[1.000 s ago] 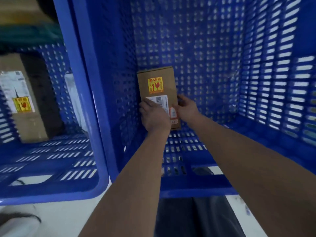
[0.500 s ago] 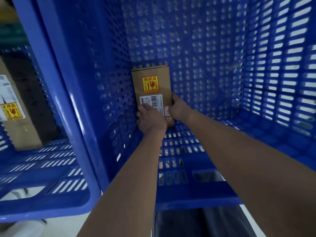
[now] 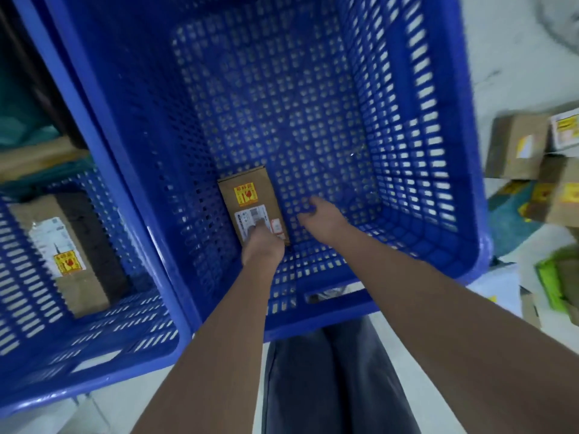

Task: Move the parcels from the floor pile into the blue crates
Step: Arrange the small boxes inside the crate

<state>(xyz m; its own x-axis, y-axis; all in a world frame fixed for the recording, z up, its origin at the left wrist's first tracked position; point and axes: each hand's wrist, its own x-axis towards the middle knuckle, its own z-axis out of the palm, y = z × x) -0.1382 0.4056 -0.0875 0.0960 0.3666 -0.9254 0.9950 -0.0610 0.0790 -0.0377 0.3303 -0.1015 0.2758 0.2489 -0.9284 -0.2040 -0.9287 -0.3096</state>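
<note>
Head view: small parcel (image 3: 250, 202) is stood vs. left wall of blue crate (image 3: 463, 170), steadied by left hand (image 3: 262, 245) fingertips w/o a grasp, while right hand (image 3: 322, 216), loosely curled & empty, is held beside it.

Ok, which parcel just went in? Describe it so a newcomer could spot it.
Find the large blue crate straight ahead. Against its left wall stands a slim brown parcel, the left hand on it, the right hand off. It is that crate's only parcel; the neighbouring crate's box is bigger.

Pale floor (image 3: 517, 51) under crates (image 3: 463, 170), parcels (image 3: 517, 148)
</note>
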